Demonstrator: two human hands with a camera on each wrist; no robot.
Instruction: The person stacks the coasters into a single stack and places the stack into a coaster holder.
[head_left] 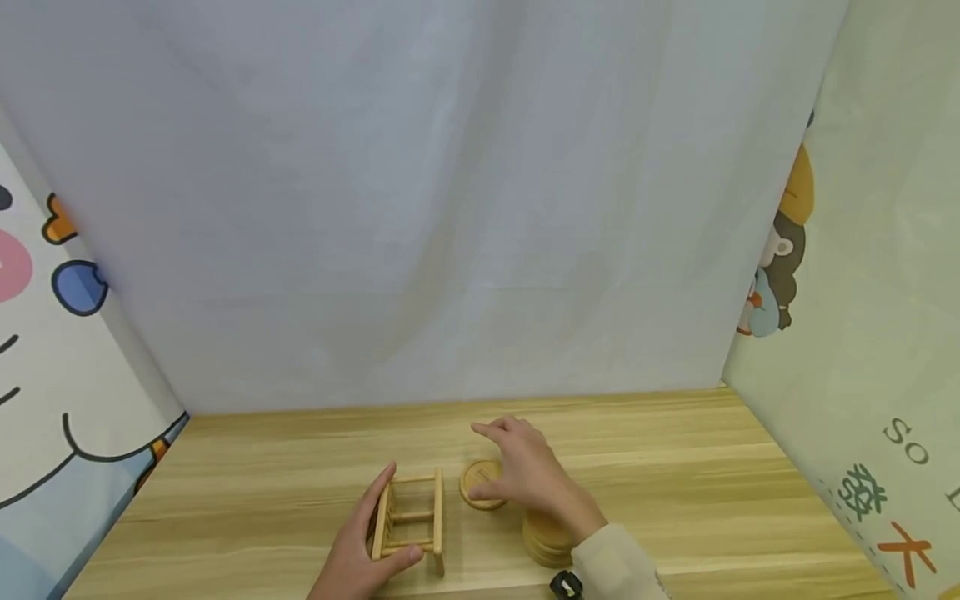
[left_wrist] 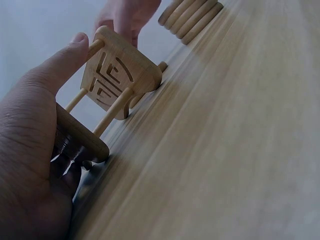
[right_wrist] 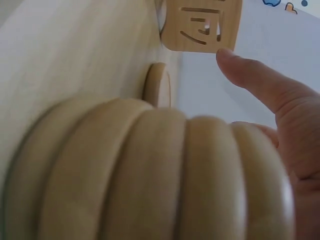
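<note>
A small wooden rack with carved side panels and rods [head_left: 438,518] stands on the table. My left hand [head_left: 354,550] grips it from the left, thumb at the near end and fingers along the far side; the left wrist view shows the carved panel [left_wrist: 127,67]. Just right of the rack, a round wooden coaster [head_left: 478,475] lies flat. Over this coaster, my right hand [head_left: 531,471] is spread with thumb and fingers wide apart, holding nothing. Under the right wrist stands a stack of similar round coasters [head_left: 544,546], large and close in the right wrist view [right_wrist: 150,175].
The wood-grain table [head_left: 675,467] ends at a pale hanging cloth [head_left: 450,208] behind. Printed cartoon sheets flank it on the left [head_left: 82,358] and right [head_left: 885,333]. A dark band with a small device [head_left: 566,585] shows at the right sleeve.
</note>
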